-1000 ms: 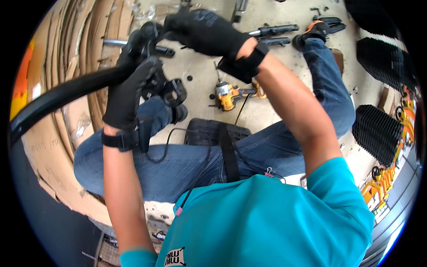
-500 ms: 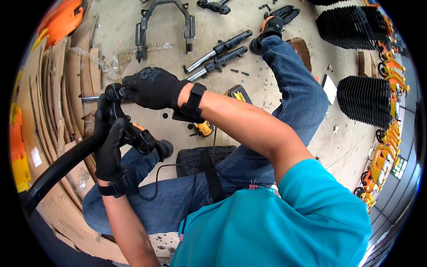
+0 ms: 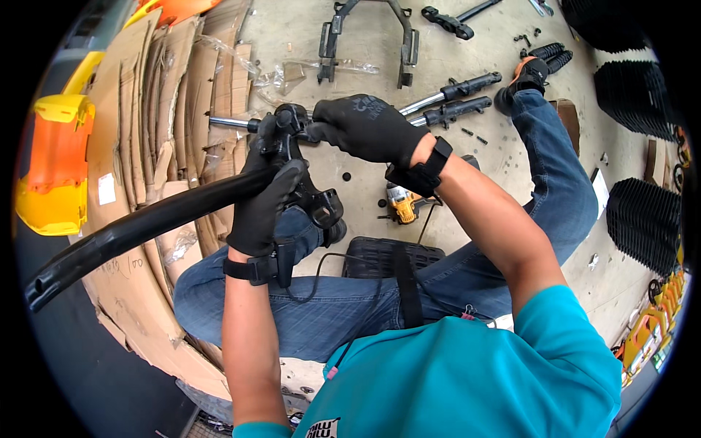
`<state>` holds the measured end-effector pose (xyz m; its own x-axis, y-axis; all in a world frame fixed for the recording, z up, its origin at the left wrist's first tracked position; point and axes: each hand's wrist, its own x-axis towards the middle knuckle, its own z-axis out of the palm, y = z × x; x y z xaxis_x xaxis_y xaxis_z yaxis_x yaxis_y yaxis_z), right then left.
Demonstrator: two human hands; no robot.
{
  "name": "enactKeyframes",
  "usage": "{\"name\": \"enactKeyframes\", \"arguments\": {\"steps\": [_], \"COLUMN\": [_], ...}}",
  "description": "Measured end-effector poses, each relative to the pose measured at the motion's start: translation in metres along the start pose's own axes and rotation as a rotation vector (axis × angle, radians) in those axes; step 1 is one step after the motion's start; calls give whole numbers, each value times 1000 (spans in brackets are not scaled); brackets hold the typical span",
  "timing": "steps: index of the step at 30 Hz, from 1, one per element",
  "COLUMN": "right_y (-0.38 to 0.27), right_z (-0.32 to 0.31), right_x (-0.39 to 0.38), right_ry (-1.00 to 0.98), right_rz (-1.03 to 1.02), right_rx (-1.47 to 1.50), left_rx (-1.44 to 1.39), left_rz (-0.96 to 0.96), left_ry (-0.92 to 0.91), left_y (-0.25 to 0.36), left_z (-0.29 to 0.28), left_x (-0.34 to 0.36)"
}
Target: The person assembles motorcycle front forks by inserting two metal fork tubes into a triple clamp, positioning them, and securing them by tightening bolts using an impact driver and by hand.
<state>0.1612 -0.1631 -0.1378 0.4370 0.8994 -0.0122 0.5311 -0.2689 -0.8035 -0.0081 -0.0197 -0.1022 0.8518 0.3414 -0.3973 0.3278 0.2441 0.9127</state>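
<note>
Both my hands wear black gloves. My left hand (image 3: 263,201) is wrapped round a long, curved black metal tube (image 3: 153,219) close to its jointed end. A black bracket (image 3: 321,208) with round holes sticks out beyond that hand, over my left leg. My right hand (image 3: 369,130) is closed against the rounded head (image 3: 290,115) of the same part, its fingertips pressed together there. Whatever those fingertips hold is hidden. A silver rod (image 3: 232,122) shows beside the head, to its left.
Stacked cardboard (image 3: 175,95) lies left, near an orange-and-yellow plastic piece (image 3: 62,164). Two fork tubes (image 3: 456,109) and a black U-shaped frame (image 3: 328,47) lie ahead. A yellow power tool (image 3: 403,204) rests by my legs; black ribbed parts (image 3: 642,219) stand right.
The view has swung left, so the scene sits further right. More of the tube's far end shows. Both hands remain at the jointed end, with the bracket turned a little.
</note>
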Motion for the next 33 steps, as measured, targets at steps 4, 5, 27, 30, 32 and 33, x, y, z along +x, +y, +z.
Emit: {"name": "enactKeyframes", "arguments": {"steps": [4, 5, 27, 30, 32, 33], "right_y": [5, 8, 16, 11, 12, 17], "right_z": [4, 7, 8, 1, 1, 4], "right_x": [-3, -1, 13, 9, 6, 4], "right_ry": [120, 181, -54, -230, -167, -111], "right_rz": [-109, -165, -5, 211, 211, 149], "right_rx": [36, 9, 177, 551, 404, 283], "left_rx": [-14, 4, 20, 27, 37, 48], "left_rz": [8, 48, 52, 30, 15, 16], "left_ry": [6, 2, -39, -22, 0, 10], "left_y": [-1, -3, -8, -8, -7, -7], "left_z": [0, 0, -5, -6, -4, -4], "left_x": [3, 5, 3, 2, 3, 3]}}
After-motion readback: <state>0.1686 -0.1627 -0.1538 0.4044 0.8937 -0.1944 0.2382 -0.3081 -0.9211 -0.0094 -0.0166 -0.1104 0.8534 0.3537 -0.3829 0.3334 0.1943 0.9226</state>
